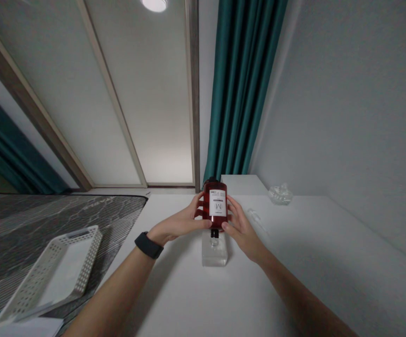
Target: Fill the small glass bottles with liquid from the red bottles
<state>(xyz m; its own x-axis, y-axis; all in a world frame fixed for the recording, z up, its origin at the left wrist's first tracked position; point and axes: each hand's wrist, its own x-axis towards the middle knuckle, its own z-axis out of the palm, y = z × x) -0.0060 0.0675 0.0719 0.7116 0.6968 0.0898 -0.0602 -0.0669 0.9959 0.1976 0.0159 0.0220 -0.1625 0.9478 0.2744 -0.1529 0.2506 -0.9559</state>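
Both hands hold a dark red bottle (215, 199) with a white label, one hand on each side. My left hand (185, 220), with a black band (148, 245) on its wrist, has its fingers round the left side and the thumb low on the front. My right hand (240, 227) grips the right side, its thumb near the lower edge. The red bottle is turned with its black neck (214, 233) down. Directly below that neck is the mouth of a clear container (214, 255) on the white table; whether the two touch, I cannot tell.
On the white table (189, 299), a thin clear item (257, 220) lies right of my hands. Farther back are a crumpled clear plastic bundle (280, 194) and a white box-like block (245, 184). A white perforated basket (55, 271) rests at left on a grey patterned surface (119, 210).
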